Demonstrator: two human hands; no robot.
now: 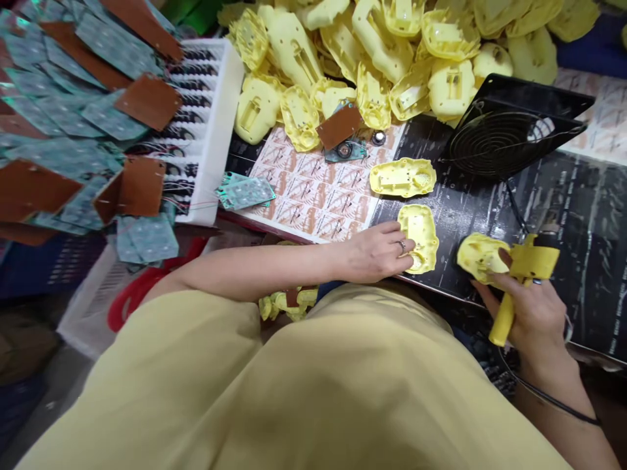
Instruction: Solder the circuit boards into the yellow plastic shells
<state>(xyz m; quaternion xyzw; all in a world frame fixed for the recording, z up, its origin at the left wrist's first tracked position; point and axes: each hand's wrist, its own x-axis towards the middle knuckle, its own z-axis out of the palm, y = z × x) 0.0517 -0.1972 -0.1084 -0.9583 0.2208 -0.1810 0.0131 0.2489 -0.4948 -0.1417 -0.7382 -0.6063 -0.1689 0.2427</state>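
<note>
My left hand [375, 253] rests on a yellow plastic shell half [420, 228] at the table's front edge, its fingers curled over the near left rim. In my right hand [536, 310] is a yellow gun-shaped tool, seemingly a glue gun [531, 261], with its dark end pointing up and right. Fingers of that hand also reach to another yellow shell [477, 254], whose near side they partly hide. Behind the left hand's shell, a third shell half [402, 177] lies with its hollow side up.
Yellow shells [291, 49] are heaped along the back. A black fan [509, 130] stands at the back right. On the left, a white slotted foam rack [220, 130] stands beside piled circuit boards [108, 111]. A loose board [247, 190] and a small round speaker part [379, 138] lie nearby.
</note>
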